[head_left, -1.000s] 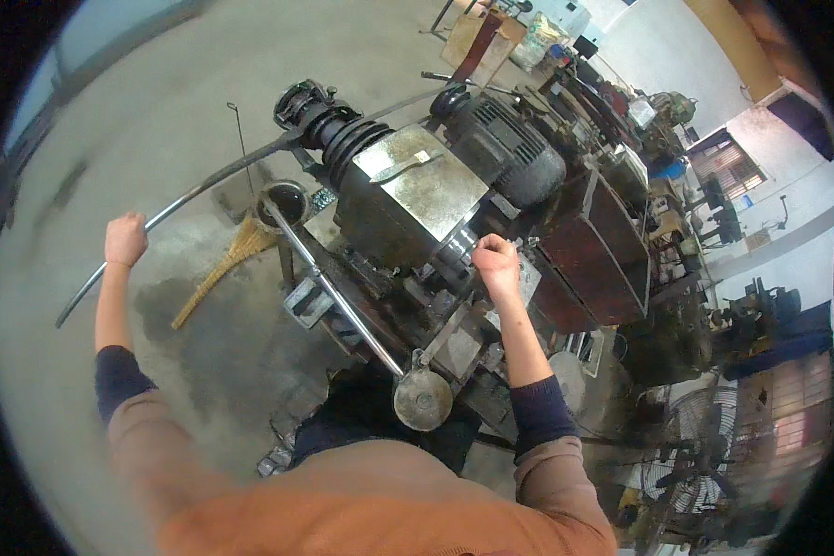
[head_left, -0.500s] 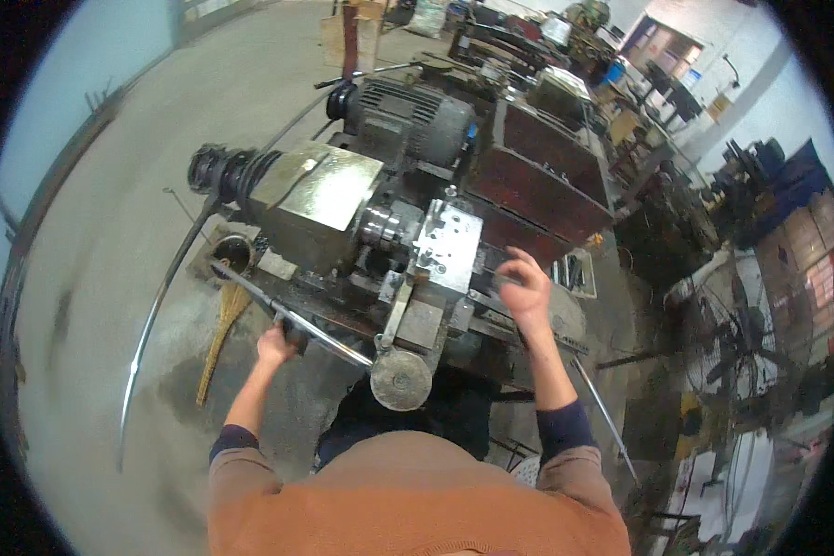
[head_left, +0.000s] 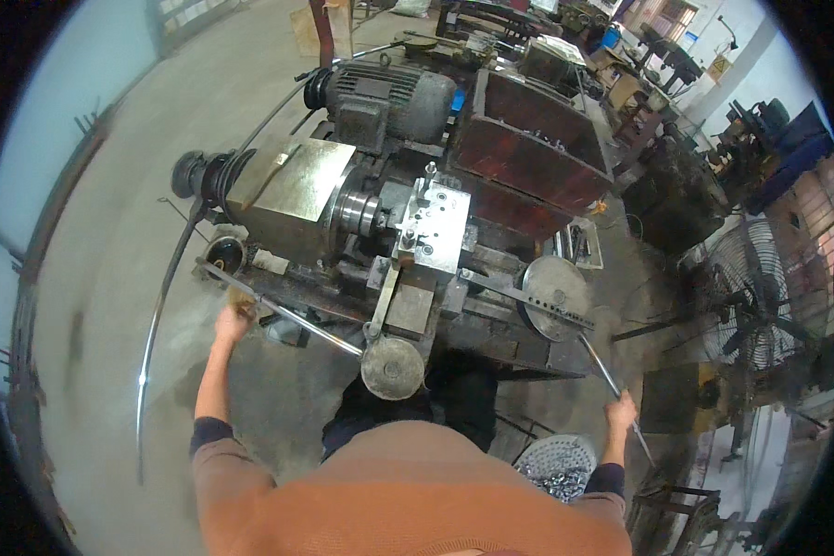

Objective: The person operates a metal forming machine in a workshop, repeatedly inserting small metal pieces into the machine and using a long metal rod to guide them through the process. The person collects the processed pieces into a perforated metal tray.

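My left hand (head_left: 234, 322) is closed around a yellow stick-like brush (head_left: 241, 296), beside a round dark pot (head_left: 225, 255) at the machine's left front; the fingers hide most of the brush. Out to the right, my right hand (head_left: 623, 409) grips a long metal lever (head_left: 601, 367) slanting down from a round disc (head_left: 554, 295). Between the hands stands a lathe-like machine with a shiny spindle (head_left: 356, 212) and a bright steel tool block (head_left: 438, 225). A second steel rod (head_left: 308, 326) crosses its front, near a smaller round disc (head_left: 393, 368).
Behind the machine are a ribbed motor (head_left: 389, 104) and a deep dark-red metal box (head_left: 525, 173). A pale perforated basket (head_left: 558, 461) of small metal parts sits low at my right. A large fan (head_left: 746, 306) stands farther right. One long bent bar (head_left: 145, 371) extends over the floor at left.
My right hand has moved from beside the tool block down and right onto the lever. My left hand has shifted left and up to the yellow brush. The view has shifted slightly.
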Motion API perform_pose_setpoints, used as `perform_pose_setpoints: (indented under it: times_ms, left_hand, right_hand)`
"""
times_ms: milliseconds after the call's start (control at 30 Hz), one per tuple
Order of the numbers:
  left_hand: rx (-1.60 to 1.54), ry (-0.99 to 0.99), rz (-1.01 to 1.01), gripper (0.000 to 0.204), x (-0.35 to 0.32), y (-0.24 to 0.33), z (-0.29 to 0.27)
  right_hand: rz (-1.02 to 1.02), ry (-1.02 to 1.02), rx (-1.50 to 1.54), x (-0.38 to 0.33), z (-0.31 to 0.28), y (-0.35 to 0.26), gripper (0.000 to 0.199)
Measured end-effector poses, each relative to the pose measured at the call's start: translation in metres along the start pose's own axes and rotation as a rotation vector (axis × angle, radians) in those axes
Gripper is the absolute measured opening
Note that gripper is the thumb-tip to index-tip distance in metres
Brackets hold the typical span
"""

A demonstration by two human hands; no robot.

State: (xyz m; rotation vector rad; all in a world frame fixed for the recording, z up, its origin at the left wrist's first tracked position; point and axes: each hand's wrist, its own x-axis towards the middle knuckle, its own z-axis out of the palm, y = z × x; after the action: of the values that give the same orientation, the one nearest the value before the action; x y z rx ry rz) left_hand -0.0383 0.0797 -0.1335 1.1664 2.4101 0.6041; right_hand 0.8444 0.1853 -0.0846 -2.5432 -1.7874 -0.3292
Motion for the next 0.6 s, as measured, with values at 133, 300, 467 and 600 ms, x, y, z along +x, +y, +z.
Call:
perform_pose_setpoints:
  times_ms: [133,300,467,600]
  left_hand:
    - [-0.779,0.216,-0.131,0.046,0.006,-0.002,-0.032]
    - [-0.846,0.279,-0.309,0.037,-0.007,0.092,-0.026]
    - [-0.913,0.48,-0.061,0.026,0.007,0.082,0.006]
    - [-0.873,0.429,-0.201,0.028,0.002,0.092,-0.004]
  right_hand:
    - [0.131,-0.137,-0.053,-0.018,-0.011,-0.019,0.027]
    - [0.01,-0.208,0.016,-0.081,0.002,-0.015,0.027]
    - [0.19,-0.389,0.696,-0.144,-0.027,-0.064,0.024]
    - [0.178,-0.375,0.758,-0.16,-0.037,-0.09,0.021]
